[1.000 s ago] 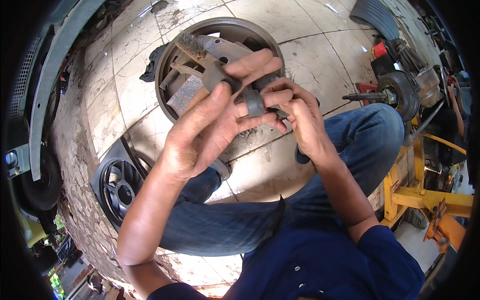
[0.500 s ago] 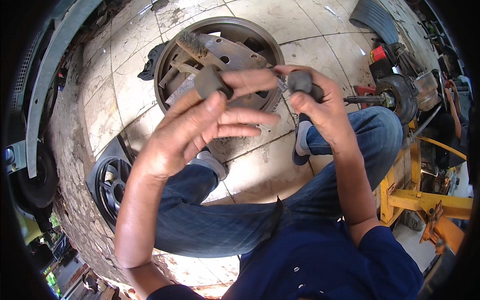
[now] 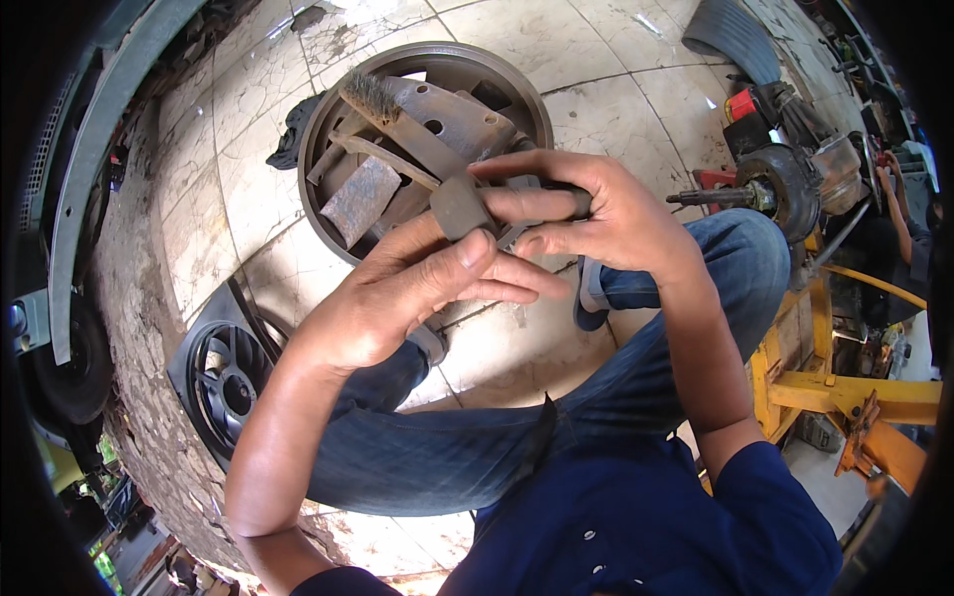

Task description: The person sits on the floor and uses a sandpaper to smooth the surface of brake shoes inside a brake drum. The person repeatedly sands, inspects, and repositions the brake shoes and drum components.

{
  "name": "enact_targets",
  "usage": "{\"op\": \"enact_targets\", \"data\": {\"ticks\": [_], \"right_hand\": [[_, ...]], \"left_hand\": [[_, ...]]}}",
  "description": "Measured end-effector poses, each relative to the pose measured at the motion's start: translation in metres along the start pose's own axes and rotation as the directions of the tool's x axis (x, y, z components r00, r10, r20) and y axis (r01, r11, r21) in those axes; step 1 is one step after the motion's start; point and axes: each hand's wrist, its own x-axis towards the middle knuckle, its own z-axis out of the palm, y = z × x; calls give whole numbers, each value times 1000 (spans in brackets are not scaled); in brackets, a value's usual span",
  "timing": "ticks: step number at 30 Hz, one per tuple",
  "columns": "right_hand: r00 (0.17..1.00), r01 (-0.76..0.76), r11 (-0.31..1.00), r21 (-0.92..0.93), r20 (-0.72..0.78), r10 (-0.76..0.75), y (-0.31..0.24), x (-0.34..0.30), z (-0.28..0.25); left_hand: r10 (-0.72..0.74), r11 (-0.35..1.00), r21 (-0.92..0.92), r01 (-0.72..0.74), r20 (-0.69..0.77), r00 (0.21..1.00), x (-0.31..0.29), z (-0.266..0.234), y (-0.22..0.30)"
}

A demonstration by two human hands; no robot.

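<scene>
My left hand [image 3: 373,303] is closed on a dark grey block [image 3: 460,207] with rounded edges, with the thumb against its near side. Two fingers of this hand stretch out to the right. My right hand [image 3: 631,219] is curled around a similar dark grey piece [image 3: 579,202], mostly hidden by the fingers. Both hands meet at the fingertips, above the near right edge of a round rusty metal drum [image 3: 537,89]. In the drum lie a wire brush [image 3: 373,94] with a wooden handle, a flat metal plate [image 3: 363,199] and a larger drilled metal plate [image 3: 447,111].
A black fan-like part [image 3: 234,387] lies at left, beside cracked concrete. On the right are a shafted machine part [image 3: 760,194] and a yellow metal stand [image 3: 825,392]. A black cloth [image 3: 293,129] lies by the drum. Another person's arm [image 3: 899,223] shows far right.
My hands have come together; the left moved right and slightly down, the right a little left and down. The flat metal plate in the drum is now more exposed.
</scene>
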Motion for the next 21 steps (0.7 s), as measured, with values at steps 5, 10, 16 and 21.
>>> {"op": "enact_targets", "data": {"ticks": [5,10,16,21], "right_hand": [[970,157,987,45,-194,-145,16,-7,9],[976,123,971,207,-203,-81,28,1,19],[991,18,961,275,-133,19,26,6,17],[992,54,953,300,-122,-17,30,6,16]], "left_hand": [[45,964,-256,-66,-90,995,7,8,-5],[-24,968,-252,14,-36,999,9,6,-7],[16,961,-275,-24,-32,999,7,3,-12],[20,964,-264,-22,-10,1000,6,3,-13]]}}
